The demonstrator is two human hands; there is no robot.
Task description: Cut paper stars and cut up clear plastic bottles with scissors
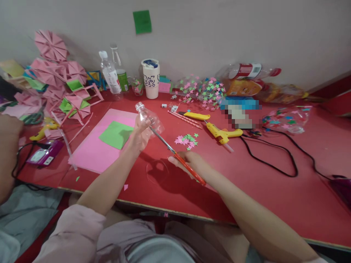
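Note:
The cut-off top of a clear plastic bottle (153, 118) is gripped in my left hand (140, 136), its neck pointing up and away. My right hand (199, 164) is closed around the orange-red handles of a pair of scissors (189, 168). The metal blades reach up and left, their tips at the bottle top beside my left fingers. Whether the blades pinch the plastic, I cannot tell. Below lies a thin clear plastic ring (157, 171) on the red table (175, 197). Under my left forearm is a pink sheet (91, 149) with a green paper square (116, 135) on it.
Small paper stars (187, 141), a yellow cutter (196, 116) and a yellow glue gun (223, 134) with a black cord lie right of centre. Bottles and a white cup (151, 80) stand along the wall. Pink paper folds (52, 73) fill the back left. Another person's arm (7, 157) is at far left.

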